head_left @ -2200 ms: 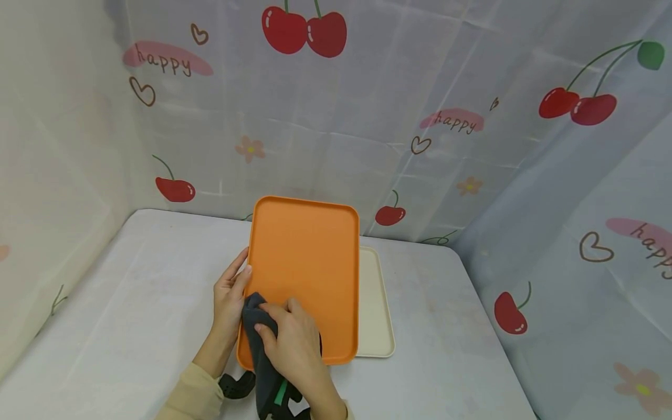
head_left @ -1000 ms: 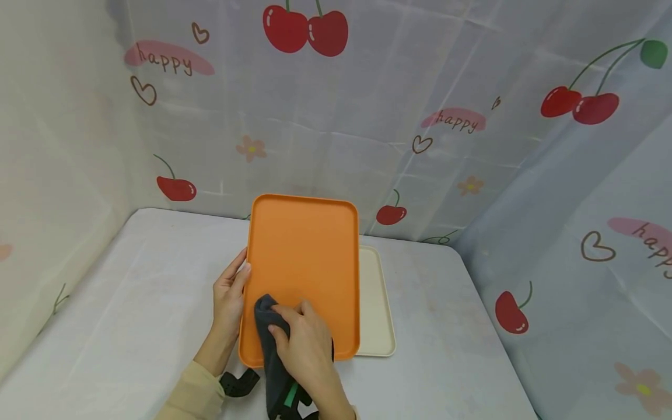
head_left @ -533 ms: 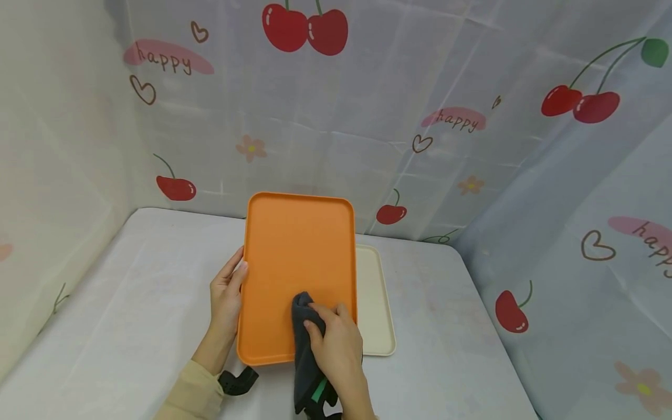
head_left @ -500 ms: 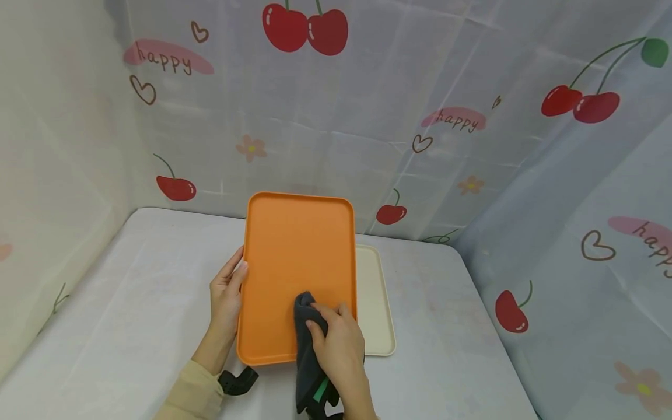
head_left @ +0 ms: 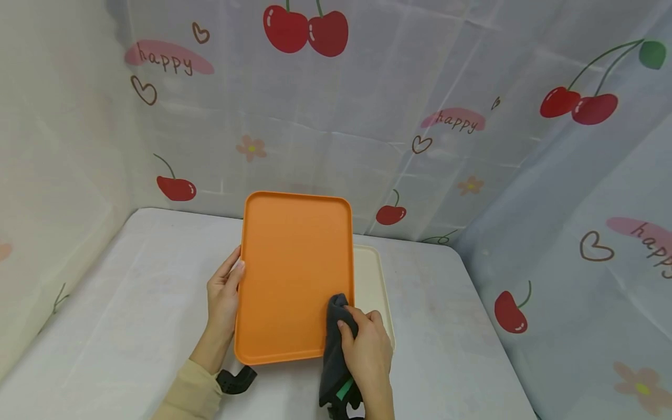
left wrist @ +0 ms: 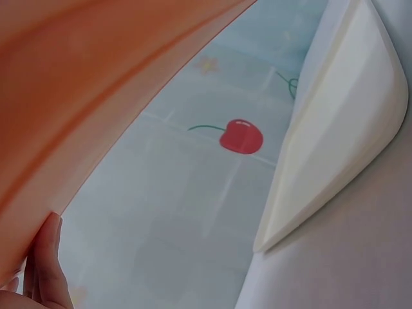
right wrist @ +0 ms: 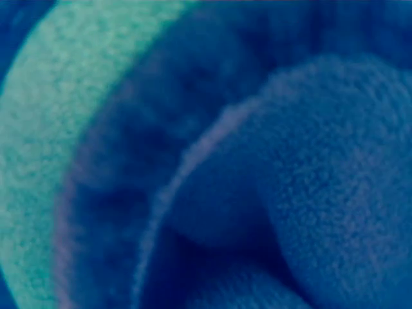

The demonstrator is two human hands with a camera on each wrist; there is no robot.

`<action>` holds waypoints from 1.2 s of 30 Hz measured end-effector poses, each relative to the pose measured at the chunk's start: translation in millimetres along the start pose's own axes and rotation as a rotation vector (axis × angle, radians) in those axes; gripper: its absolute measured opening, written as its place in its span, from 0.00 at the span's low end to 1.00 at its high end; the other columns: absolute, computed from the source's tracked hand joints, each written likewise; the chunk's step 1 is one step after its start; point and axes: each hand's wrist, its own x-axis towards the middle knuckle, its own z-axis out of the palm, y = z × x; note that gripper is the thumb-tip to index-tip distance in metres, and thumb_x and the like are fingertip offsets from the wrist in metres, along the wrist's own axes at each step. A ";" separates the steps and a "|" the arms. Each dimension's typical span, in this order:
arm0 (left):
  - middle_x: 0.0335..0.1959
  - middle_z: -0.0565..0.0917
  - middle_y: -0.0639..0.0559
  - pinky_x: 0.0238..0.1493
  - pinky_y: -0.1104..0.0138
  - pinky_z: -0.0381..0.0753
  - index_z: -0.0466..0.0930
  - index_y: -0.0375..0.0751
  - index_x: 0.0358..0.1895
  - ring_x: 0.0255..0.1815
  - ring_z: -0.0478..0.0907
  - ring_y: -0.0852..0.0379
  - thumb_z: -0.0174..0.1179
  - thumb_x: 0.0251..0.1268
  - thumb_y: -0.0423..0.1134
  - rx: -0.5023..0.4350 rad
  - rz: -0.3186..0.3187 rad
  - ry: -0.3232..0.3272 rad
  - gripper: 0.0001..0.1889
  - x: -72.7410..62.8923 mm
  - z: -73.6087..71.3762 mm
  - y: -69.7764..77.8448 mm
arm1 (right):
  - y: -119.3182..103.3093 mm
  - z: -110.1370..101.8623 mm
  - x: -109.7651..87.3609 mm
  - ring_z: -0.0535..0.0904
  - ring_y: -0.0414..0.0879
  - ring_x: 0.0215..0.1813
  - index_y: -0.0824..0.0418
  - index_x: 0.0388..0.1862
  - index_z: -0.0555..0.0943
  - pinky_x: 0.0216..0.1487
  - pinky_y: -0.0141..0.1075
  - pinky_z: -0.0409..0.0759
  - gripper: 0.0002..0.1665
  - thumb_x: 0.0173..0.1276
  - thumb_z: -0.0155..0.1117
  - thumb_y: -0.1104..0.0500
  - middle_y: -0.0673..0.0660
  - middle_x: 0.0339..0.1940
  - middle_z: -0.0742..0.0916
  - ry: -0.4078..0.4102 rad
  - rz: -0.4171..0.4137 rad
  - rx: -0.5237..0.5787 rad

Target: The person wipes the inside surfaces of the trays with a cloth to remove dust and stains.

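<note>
My left hand (head_left: 223, 297) grips an orange rectangular tray (head_left: 294, 268) by its left edge, thumb on the front side. The tray is tilted up above the table; its underside (left wrist: 96, 96) fills the upper left of the left wrist view, with fingers (left wrist: 48, 264) at its edge. My right hand (head_left: 368, 350) pinches a dark grey cloth (head_left: 336, 350) with a green stripe, against the tray's lower right corner, which the cloth hides. Folds of this cloth (right wrist: 347, 161) cover the whole right wrist view.
A cream tray (head_left: 371, 280) lies on the white table (head_left: 446, 326), partly hidden behind the orange one. A curtain (head_left: 325, 116) printed with cherries hangs at the back and sides. A black curved piece (head_left: 236, 380) shows at the left wrist.
My right hand has slid the cloth from the orange tray's lower left side across to its lower right corner. The left hand and tray have shifted slightly left.
</note>
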 end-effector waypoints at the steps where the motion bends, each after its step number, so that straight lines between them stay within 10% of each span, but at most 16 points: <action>1: 0.48 0.85 0.62 0.40 0.73 0.85 0.68 0.46 0.71 0.39 0.84 0.65 0.54 0.74 0.43 0.005 0.001 0.001 0.25 0.0 -0.1 -0.1 | 1.7 -0.3 0.1 0.71 0.42 0.25 0.49 0.51 0.86 0.24 0.34 0.69 0.18 0.60 0.73 0.53 0.53 0.31 0.77 0.004 0.007 -0.003; 36: 0.49 0.85 0.61 0.41 0.72 0.85 0.69 0.47 0.71 0.41 0.84 0.65 0.54 0.74 0.43 -0.007 0.006 0.018 0.24 2.9 -2.2 -3.5 | -11.2 16.3 -8.3 0.70 0.40 0.27 0.52 0.51 0.86 0.26 0.30 0.67 0.18 0.61 0.72 0.54 0.51 0.31 0.77 -0.081 -0.032 0.099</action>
